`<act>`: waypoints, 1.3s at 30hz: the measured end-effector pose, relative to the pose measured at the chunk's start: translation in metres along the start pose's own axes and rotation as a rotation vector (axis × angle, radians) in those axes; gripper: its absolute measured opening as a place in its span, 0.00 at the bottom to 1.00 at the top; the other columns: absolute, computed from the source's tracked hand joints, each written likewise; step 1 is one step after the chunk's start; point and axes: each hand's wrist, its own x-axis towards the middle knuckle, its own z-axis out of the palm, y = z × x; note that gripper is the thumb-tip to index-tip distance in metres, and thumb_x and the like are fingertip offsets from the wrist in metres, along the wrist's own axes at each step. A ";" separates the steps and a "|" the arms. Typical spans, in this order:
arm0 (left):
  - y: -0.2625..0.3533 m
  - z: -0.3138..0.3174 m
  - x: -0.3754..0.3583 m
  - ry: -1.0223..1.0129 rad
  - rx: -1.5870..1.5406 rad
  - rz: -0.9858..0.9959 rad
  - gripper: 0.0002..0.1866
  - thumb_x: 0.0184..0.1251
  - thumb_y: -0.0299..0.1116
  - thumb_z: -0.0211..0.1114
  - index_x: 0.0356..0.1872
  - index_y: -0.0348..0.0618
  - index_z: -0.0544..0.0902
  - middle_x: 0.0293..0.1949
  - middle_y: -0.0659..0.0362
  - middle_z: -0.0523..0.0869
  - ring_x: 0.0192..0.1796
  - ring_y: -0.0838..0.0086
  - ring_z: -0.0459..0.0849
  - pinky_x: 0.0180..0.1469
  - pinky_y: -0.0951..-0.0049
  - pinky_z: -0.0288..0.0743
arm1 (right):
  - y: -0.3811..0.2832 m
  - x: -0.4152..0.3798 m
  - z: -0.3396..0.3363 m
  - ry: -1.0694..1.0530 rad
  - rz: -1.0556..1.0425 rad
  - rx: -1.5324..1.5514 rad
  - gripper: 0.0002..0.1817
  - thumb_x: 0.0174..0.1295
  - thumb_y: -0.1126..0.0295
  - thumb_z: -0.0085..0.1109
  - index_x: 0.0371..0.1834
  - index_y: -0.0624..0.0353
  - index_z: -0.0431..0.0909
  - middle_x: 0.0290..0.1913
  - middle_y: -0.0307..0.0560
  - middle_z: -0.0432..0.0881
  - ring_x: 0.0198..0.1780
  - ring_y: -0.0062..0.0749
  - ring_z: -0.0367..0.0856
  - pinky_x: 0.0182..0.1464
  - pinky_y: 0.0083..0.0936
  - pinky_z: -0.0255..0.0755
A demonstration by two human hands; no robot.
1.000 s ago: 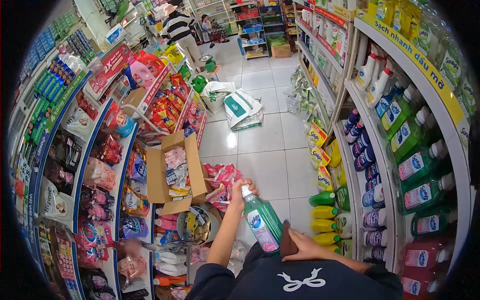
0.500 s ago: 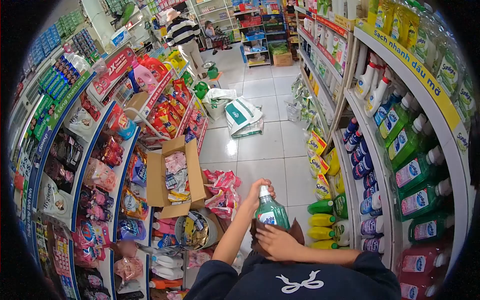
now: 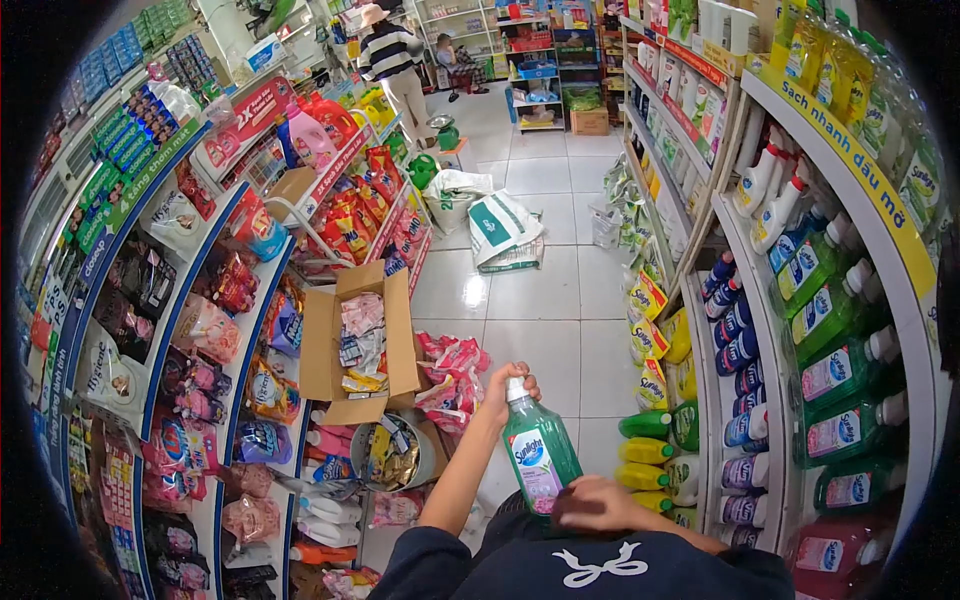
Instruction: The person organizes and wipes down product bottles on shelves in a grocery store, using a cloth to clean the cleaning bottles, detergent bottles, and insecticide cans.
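Note:
A green Sunlight bottle with a white cap is held upright, slightly tilted, in front of the dark shirt. The fingers of my left hand are wrapped round its neck and cap. By the lower right side of the bottle, my right hand grips a dark brown cloth, partly blurred. The bottle's front label faces up and shows fully.
Shelves of green bottles stand at right, with yellow bottles low beside them. At left are packet shelves, an open cardboard box and a bucket. White sacks lie ahead; two people are farther back.
My right hand and the cloth have moved down and right, off the bottle's label. The bottle now shows more of its front. The view has shifted slightly.

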 end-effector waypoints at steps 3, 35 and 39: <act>0.015 0.032 -0.020 -0.210 0.111 0.176 0.06 0.45 0.33 0.55 0.21 0.45 0.68 0.17 0.58 0.72 0.23 0.71 0.74 0.34 0.69 0.70 | 0.013 0.008 -0.014 0.604 0.305 0.511 0.13 0.54 0.71 0.55 0.39 0.68 0.73 0.37 0.44 0.78 0.42 0.24 0.74 0.45 0.21 0.68; 0.003 0.157 -0.081 -0.512 0.607 0.488 0.08 0.36 0.22 0.56 0.24 0.35 0.72 0.21 0.53 0.78 0.26 0.71 0.78 0.35 0.71 0.72 | 0.048 -0.009 0.030 0.285 0.530 2.299 0.44 0.49 0.38 0.48 0.63 0.56 0.50 0.61 0.67 0.51 0.62 0.71 0.44 0.53 0.50 0.66; -0.023 0.162 -0.079 -0.536 0.843 0.460 0.06 0.39 0.21 0.57 0.24 0.36 0.73 0.21 0.56 0.79 0.27 0.73 0.78 0.35 0.74 0.72 | 0.080 -0.031 0.046 0.305 0.451 2.208 0.39 0.53 0.41 0.44 0.62 0.54 0.52 0.60 0.58 0.57 0.63 0.60 0.50 0.55 0.47 0.65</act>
